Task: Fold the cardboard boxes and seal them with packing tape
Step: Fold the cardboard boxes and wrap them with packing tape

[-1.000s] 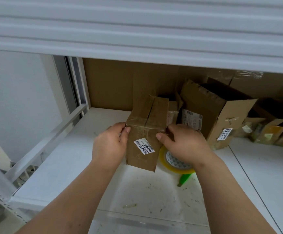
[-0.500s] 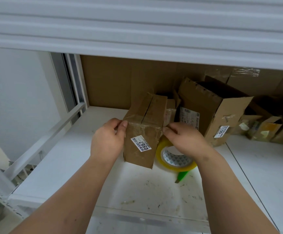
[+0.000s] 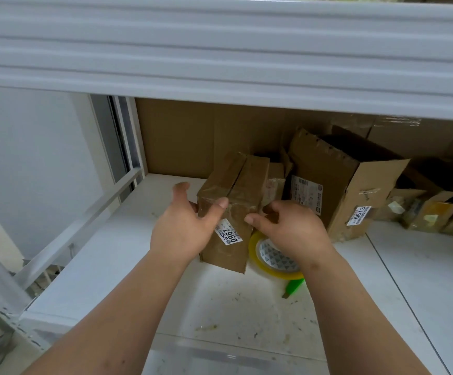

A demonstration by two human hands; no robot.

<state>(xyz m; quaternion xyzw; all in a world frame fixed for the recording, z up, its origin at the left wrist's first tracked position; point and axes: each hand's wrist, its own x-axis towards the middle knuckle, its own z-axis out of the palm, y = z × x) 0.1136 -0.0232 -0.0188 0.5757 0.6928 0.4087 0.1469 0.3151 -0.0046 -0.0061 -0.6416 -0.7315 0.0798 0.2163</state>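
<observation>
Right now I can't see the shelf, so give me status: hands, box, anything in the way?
Left hand open, thumb on small taped box. Right hand curled loosely at its right edge, grip unclear. Tape roll beside box; open box behind.

Bare forearms, no sleeves, no jewellery
</observation>
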